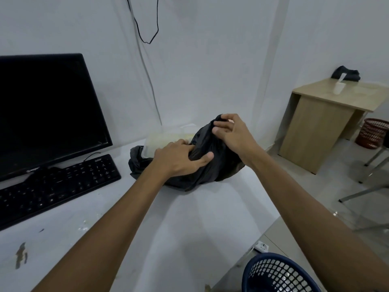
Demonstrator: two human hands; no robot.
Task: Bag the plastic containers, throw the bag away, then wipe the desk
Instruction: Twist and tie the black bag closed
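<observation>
- While the black bag (202, 165) lies on the white table (189, 228), at about twelve o'clock from the person, both hands work at its mouth, which I judge is being pulled over the containers.
- Left hand (179, 159) rests on the bag's near side at its nine o'clock, thumb stretched across the plastic and fingers reaching toward the container's edge; the grip looks like a press-and-gather hold that keeps the bag from sliding.
- Right hand (229, 131) is at the bag's top, around one o'clock, fingertips curled and pinching a fold of plastic; that narrow grip lifts the rim so that the opening stays up.
- One clear plastic container (164, 142) sticks out of the bag at its ten o'clock, partly inside and partly bare; it looks cloudy, with a yellowish tint within, but what it holds cannot be told.
- Whether more containers are already inside the bag is hidden by the black plastic, though the bag bulges.
- Bagging seems nearly done; throwing away and wiping are not yet done.
- Smears and crumbs (84, 226) mark the table at seven o'clock, beside the keyboard (54, 186) and below the monitor (46, 112).
- At five o'clock a blue mesh basket (277, 272) stands on the floor, near enough to be a likely place for the bag; a red basket (372, 132) sits farther off at two o'clock by a wooden desk (328, 114).
</observation>
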